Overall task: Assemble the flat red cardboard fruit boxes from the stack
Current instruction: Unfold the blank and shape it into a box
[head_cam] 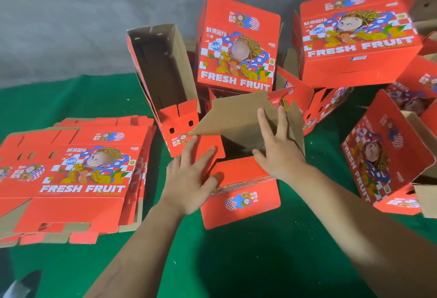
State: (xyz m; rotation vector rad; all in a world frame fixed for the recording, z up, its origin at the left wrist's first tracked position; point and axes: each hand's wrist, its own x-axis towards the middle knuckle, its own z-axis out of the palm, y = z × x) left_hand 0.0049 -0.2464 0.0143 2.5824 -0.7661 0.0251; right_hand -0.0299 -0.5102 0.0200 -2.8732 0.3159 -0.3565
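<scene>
A half-folded red fruit box (241, 200) stands in the middle of the green floor cover, its brown inner flaps turned up. My left hand (191, 179) lies flat with straight fingers on a small red flap (208, 146) at the box's left side. With spread fingers, my right hand (276, 146) presses against the large brown flap (236, 117) at the far side. The stack of flat red boxes (71, 179) lies at the left, printed side up.
Several assembled red boxes are piled behind and to the right: an open one on its side (163, 72), two printed ones (236, 44) (354, 32), another tilted at right (387, 160). Green cover (236, 262) spreads in front; grey wall behind.
</scene>
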